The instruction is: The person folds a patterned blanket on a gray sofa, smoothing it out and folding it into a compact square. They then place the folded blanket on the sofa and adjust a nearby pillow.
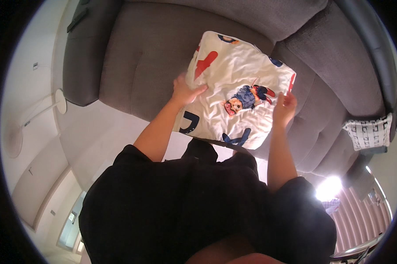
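Observation:
A white fabric cushion or cushion cover (231, 69), printed with a bear figure and red and navy shapes, is held out in front of me above the sofa seat. My left hand (187, 90) grips its left edge, the thumb on top and the other fingers mostly hidden behind it. At the opposite edge, my right hand (285, 107) pinches the cloth near a red print. The surface is wrinkled, and part of its upper edge is turned away from view.
A dark grey corner sofa (129, 62) spans the area before me. A patterned cushion (368, 133) lies at its right end. A white standing fan (60, 101) is at the left by the wall. The pale floor (109, 135) shows below the sofa, and a bright light glares at the lower right.

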Demonstrator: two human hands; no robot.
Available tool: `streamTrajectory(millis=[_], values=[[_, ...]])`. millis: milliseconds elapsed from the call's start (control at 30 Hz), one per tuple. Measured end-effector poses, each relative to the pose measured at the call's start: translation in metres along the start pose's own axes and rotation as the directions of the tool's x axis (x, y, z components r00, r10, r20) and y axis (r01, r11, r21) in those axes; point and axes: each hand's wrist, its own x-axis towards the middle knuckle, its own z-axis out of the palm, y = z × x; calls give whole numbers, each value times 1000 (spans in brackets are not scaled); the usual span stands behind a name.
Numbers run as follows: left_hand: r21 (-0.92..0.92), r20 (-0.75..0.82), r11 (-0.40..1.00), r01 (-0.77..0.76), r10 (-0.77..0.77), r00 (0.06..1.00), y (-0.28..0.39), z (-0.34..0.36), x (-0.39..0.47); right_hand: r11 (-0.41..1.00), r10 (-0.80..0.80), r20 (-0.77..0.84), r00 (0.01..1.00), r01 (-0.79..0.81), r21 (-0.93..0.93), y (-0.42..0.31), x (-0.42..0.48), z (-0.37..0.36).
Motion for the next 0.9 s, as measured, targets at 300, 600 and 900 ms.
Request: streamTrajectory(millis=[300,600,900], values=[[-258,125,940,225,-199,972,-16,11,9,910,393,370,842,-413,-28,105,1,2],[-588,597,583,560,-154,787,6,3,-36,886,195,280,940,-292,362,65,-20,-81],[-346,571,606,716,-470,673,-21,61,-4,988,-136,281,950,110,109,111,-55,-92]])
